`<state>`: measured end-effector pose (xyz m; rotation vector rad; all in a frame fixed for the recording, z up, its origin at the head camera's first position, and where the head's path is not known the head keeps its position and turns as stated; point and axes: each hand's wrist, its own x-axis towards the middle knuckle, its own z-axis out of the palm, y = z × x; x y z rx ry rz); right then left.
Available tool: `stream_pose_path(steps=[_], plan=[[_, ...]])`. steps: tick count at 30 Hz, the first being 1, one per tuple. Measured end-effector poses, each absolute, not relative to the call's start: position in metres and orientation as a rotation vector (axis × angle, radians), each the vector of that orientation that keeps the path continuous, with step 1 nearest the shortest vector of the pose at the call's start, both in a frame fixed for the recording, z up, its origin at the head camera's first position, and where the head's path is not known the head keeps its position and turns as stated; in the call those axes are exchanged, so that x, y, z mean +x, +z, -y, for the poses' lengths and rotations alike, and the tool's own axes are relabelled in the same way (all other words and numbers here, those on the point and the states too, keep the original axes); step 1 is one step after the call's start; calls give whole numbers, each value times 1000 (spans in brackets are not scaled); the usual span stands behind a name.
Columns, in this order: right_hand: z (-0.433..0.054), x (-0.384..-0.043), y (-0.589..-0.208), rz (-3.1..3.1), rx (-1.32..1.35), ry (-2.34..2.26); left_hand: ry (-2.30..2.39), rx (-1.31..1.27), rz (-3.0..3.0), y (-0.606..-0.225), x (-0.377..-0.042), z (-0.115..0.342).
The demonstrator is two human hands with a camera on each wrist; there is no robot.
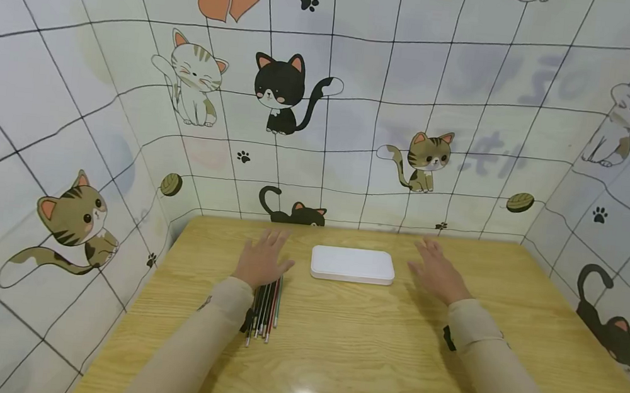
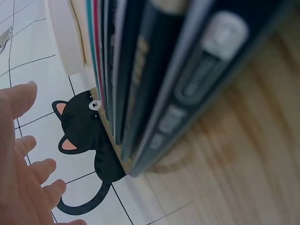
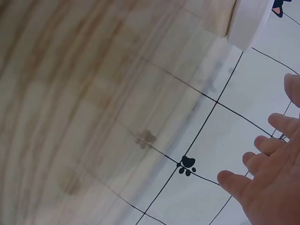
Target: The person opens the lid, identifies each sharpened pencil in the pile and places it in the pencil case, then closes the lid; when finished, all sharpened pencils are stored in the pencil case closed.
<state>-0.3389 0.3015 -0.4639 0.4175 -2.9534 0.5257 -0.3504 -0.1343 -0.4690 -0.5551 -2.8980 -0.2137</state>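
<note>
1. Pencils point(image 1: 266, 309) lie bundled on the bench point(image 1: 368, 353), long axis running toward and away from the person, far ends tucked under the left hand point(image 1: 261, 259).
2. Left hand released, fingers straight and spread, palm down over the bundle's far end; whether it presses the pencils, cannot tell. Left wrist view shows pencil shafts close and blurred beside the open fingers point(image 2: 28, 164).
3. White case point(image 1: 353, 265) sits between both hands, long axis crosswise, just right of the left hand.
4. Right hand point(image 1: 437, 270) released, flat, grasping nothing, just right of the case.
5. Left hand is far nearer the pencils.
</note>
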Motion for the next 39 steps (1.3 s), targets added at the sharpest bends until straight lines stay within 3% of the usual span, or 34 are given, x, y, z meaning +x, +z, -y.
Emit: stream_pose_path(steps=[23, 39], plan=[[-276, -351, -473, 2996, 790, 668, -118, -657, 3042, -462, -356, 116], [-255, -353, -466, 3072, 845, 516, -548, -824, 3200, -461, -386, 106]])
